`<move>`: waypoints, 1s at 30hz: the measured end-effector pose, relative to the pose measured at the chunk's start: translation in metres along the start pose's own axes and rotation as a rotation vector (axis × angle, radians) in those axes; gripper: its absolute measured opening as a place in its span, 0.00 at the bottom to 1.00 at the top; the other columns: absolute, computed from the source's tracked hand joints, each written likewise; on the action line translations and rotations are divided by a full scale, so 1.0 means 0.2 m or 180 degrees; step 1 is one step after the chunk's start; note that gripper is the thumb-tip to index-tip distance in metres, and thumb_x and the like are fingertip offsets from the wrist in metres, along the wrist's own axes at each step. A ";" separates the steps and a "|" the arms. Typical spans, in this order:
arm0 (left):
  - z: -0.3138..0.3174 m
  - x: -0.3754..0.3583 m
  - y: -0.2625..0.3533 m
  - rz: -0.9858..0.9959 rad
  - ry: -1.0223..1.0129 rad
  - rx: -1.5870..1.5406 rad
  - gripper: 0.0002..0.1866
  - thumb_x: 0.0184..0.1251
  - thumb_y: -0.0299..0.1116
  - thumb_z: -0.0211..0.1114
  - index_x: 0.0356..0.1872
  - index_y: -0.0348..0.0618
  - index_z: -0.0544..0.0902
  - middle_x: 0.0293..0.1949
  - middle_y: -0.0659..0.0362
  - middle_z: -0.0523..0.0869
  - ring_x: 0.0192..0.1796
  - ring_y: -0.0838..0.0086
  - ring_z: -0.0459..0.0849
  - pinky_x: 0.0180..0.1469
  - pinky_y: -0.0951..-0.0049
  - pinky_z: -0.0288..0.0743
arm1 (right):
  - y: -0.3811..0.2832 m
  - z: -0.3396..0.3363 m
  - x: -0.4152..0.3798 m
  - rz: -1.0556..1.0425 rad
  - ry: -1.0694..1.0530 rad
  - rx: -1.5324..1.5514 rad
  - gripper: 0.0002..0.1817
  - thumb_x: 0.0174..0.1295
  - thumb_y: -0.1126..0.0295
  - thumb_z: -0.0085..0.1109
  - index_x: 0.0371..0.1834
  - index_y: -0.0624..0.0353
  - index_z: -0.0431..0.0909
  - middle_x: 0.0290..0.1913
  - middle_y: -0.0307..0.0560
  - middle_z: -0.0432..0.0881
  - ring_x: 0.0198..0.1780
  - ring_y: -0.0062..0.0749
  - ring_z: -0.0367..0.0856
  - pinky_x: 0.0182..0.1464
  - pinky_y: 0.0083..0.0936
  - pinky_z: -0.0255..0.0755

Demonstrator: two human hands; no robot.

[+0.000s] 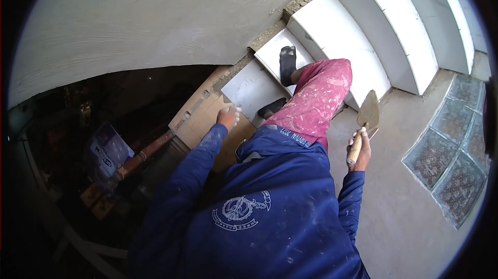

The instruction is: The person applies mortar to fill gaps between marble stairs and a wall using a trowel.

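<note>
My right hand [364,155] grips a pointed trowel [369,110] by its wooden handle, with the grey blade pointing up and away from me. Beside that hand a small brown edge [372,133] sticks out; what it belongs to is hidden. My left hand [228,117] is loosely closed above a brown board [207,115], its fingers curled and dusted white, and nothing shows in it. One foot [288,65] in a dark, worn sock is on a white stair tread [272,49]; the other foot [272,107] is lower, on a pale tile [250,89].
White tiled steps [347,30] curve up to the right. A plastered wall [140,19] rises on the left, over a dark opening with a reddish pipe [145,153] and a plastic bag [108,152]. Glass blocks [451,146] are set in the grey surface at right.
</note>
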State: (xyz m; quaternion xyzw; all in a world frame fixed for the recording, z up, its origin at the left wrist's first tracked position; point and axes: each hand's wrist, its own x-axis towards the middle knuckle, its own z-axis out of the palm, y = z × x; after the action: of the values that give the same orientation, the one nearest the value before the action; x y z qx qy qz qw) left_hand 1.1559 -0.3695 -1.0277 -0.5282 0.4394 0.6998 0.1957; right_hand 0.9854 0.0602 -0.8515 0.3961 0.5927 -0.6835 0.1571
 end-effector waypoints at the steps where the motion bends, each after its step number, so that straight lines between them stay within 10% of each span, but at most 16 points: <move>1: 0.00 -0.04 -0.08 0.0111 0.0119 0.0258 0.19 0.73 0.46 0.57 0.31 0.39 0.83 0.20 0.65 0.78 0.19 0.81 0.73 0.21 0.77 0.66 | 0.01 0.02 -0.01 0.0031 -0.0014 0.0021 0.15 0.70 0.59 0.57 0.50 0.59 0.76 0.34 0.43 0.81 0.23 0.25 0.79 0.20 0.18 0.73; 7: 0.23 -0.25 -0.07 -0.0216 0.0195 0.0391 0.20 0.75 0.45 0.55 0.33 0.40 0.84 0.19 0.66 0.77 0.18 0.81 0.72 0.20 0.77 0.64 | 0.02 0.03 -0.03 0.0139 -0.0198 -0.0096 0.15 0.68 0.58 0.60 0.45 0.59 0.76 0.33 0.43 0.81 0.23 0.27 0.81 0.21 0.20 0.74; 11: 0.35 -0.16 0.03 0.0416 -0.0003 0.0656 0.25 0.74 0.50 0.54 0.37 0.34 0.83 0.27 0.53 0.86 0.26 0.67 0.83 0.29 0.70 0.75 | 0.00 0.03 -0.02 0.0023 -0.0431 -0.0049 0.15 0.68 0.58 0.60 0.45 0.59 0.76 0.34 0.44 0.82 0.23 0.28 0.81 0.22 0.19 0.73; 19: 0.39 -0.18 0.46 0.2152 0.0039 0.2440 0.25 0.74 0.51 0.58 0.38 0.35 0.85 0.29 0.59 0.85 0.28 0.77 0.80 0.31 0.75 0.73 | 0.02 0.11 -0.09 -0.0043 -0.0702 0.0126 0.18 0.71 0.58 0.55 0.54 0.61 0.74 0.37 0.44 0.81 0.25 0.26 0.80 0.22 0.18 0.72; 22: 0.44 -0.21 0.47 0.0829 -0.0788 0.1855 0.28 0.75 0.52 0.56 0.43 0.29 0.84 0.37 0.57 0.87 0.35 0.74 0.82 0.40 0.72 0.75 | 0.02 0.13 -0.12 -0.0098 -0.0808 0.0337 0.21 0.72 0.58 0.54 0.59 0.61 0.71 0.38 0.43 0.80 0.25 0.25 0.79 0.22 0.17 0.71; 30: 0.51 -0.43 0.43 0.0571 -0.1568 0.1797 0.29 0.77 0.52 0.55 0.53 0.28 0.82 0.47 0.54 0.87 0.50 0.75 0.81 0.57 0.75 0.71 | 0.00 0.10 -0.12 -0.0133 -0.1032 0.0168 0.22 0.72 0.57 0.53 0.63 0.57 0.69 0.36 0.40 0.78 0.25 0.23 0.78 0.23 0.16 0.69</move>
State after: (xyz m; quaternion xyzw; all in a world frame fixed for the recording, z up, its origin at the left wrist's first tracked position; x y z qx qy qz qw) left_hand 1.0649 -0.3154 -0.9089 -0.2290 0.5990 0.6715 0.3712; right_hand 0.9944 0.0353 -0.8343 0.2722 0.5494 -0.7569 0.2260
